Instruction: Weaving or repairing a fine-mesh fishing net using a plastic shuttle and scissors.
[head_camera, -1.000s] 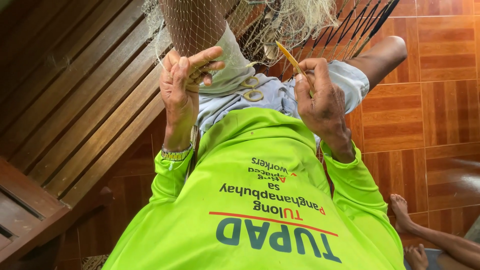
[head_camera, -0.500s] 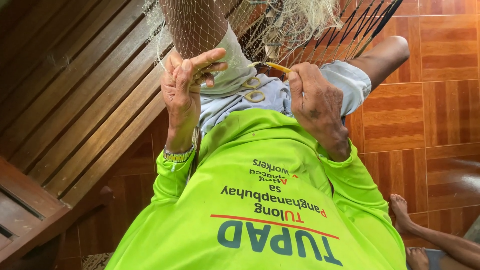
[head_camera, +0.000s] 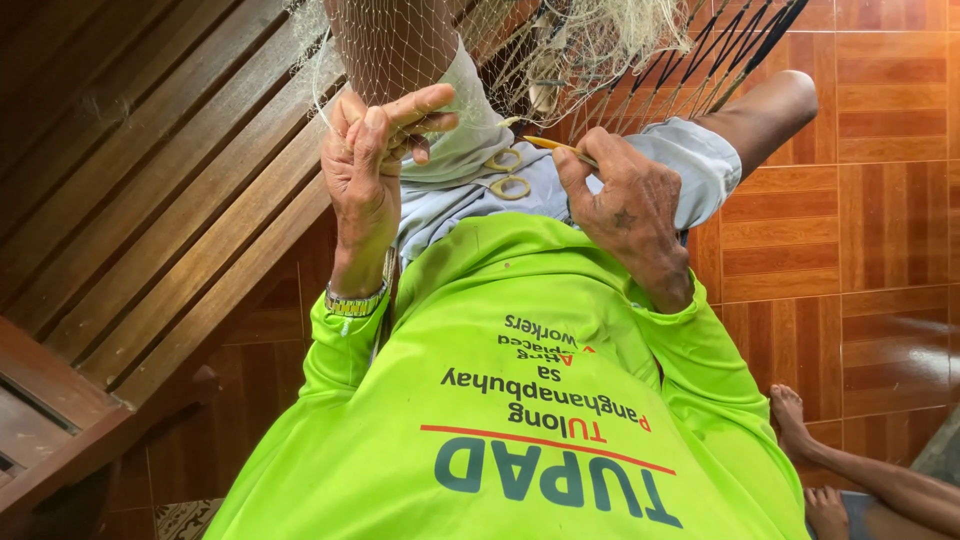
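While I sat in my bright green shirt, my left hand was closed, pinching a fold of the pale fishing net between thumb and forefinger. My right hand gripped a slim yellow netting needle, its tip pointing left toward the pinch. Good practice: I judged the mesh needed steady tension and short needle strokes. Beyond, the net draped my knees above the wooden bench slats.

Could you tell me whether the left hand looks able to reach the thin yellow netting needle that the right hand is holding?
Probably yes: the left hand, pinching the pale fishing net, sits beside the right hand, and nothing solid blocks the thin yellow netting needle.
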